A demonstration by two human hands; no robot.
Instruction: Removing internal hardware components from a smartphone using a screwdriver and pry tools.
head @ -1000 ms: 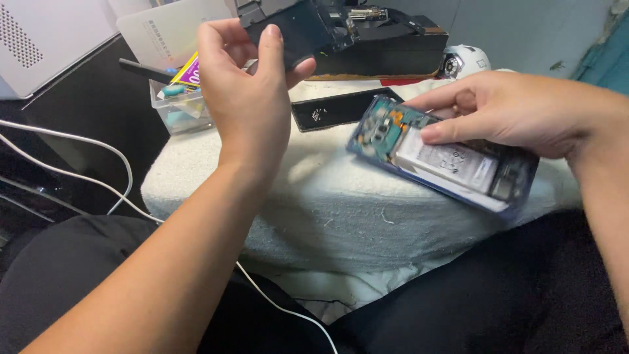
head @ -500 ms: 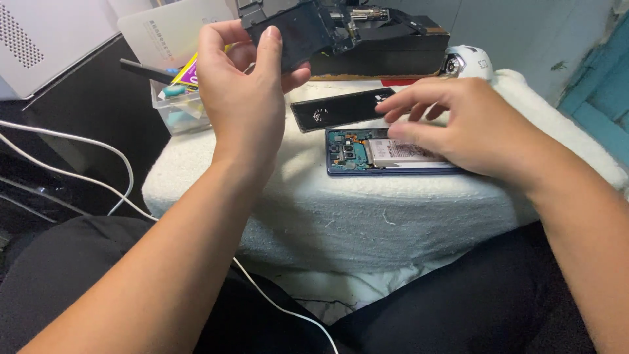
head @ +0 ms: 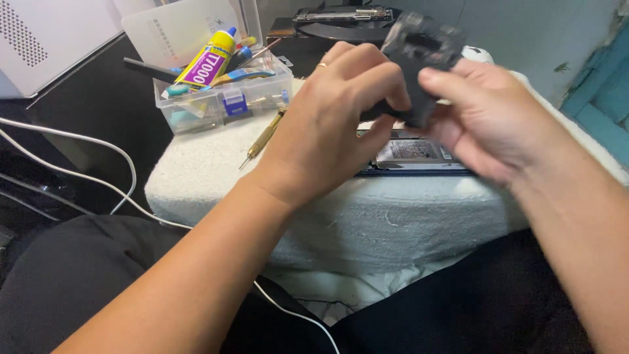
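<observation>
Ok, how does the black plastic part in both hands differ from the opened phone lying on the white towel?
The black plastic part is held in the air by the left hand and right hand; the opened phone lies flat on the white towel. The part looks plain black and blurred; the phone shows a grey, battery-like block inside, in a blue frame.

A pale grey wall (head: 524, 33) rises behind a dark desk (head: 85, 111), teal frame (head: 603, 92) right.
</observation>
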